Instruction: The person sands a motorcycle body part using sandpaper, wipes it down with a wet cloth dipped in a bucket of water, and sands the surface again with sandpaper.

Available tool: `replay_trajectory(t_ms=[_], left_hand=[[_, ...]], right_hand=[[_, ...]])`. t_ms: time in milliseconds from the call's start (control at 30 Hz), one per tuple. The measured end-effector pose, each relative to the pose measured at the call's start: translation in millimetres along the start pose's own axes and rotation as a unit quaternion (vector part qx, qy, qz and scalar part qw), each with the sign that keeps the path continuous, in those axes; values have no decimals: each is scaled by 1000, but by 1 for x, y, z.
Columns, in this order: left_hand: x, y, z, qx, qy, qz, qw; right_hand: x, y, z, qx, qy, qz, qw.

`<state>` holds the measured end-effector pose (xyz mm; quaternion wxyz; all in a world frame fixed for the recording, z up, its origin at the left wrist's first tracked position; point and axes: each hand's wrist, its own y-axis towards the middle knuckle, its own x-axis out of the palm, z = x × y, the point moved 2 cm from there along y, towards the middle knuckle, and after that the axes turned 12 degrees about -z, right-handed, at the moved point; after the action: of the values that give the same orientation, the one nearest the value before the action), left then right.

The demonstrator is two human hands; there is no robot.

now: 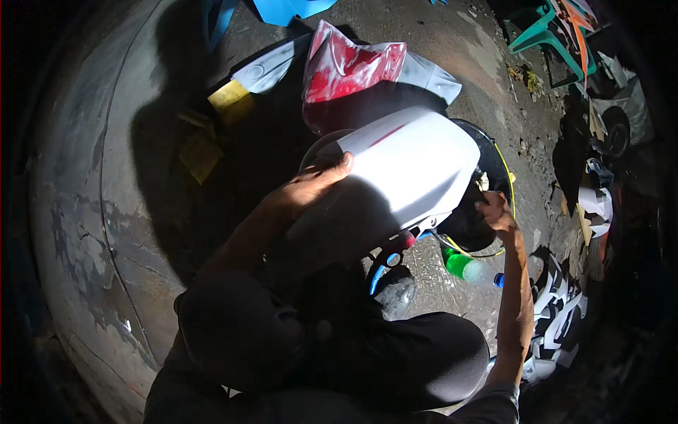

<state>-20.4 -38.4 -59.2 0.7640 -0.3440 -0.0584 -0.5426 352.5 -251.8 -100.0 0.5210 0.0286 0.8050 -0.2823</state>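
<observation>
A white curved plastic panel (413,159) with a thin red streak lies tilted across a dark basin (474,230) with a yellow edge, its lower left part in shadow. My left hand (318,182) grips the panel's left side, thumb on top, other fingers partly hidden. My right hand (498,212) is closed at the basin's right part, beside the panel's right end, on a small pale crumpled piece (483,181), perhaps a cloth or sandpaper.
Red-and-white and grey panels (353,63) and yellow sheets (201,155) lie ahead on the concrete floor. A green bottle (459,265) lies near the basin. White cut parts (554,318), a wheel (618,131) and a green plastic piece (537,39) are along the right.
</observation>
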Motion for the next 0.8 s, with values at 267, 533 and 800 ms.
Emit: replay_trajectory(t_ms=[267,533,800], left_hand=[[-7,15,-9,3,-67,-67,995],[-1,18,15,66,125,-31,989],[16,4,43,-34,202,-33,978]], right_hand=[[-37,-38,-32,47,443,73,893],[-65,-47,-105,-65,590,239,768],[-74,-58,-140,-108,626,249,731]])
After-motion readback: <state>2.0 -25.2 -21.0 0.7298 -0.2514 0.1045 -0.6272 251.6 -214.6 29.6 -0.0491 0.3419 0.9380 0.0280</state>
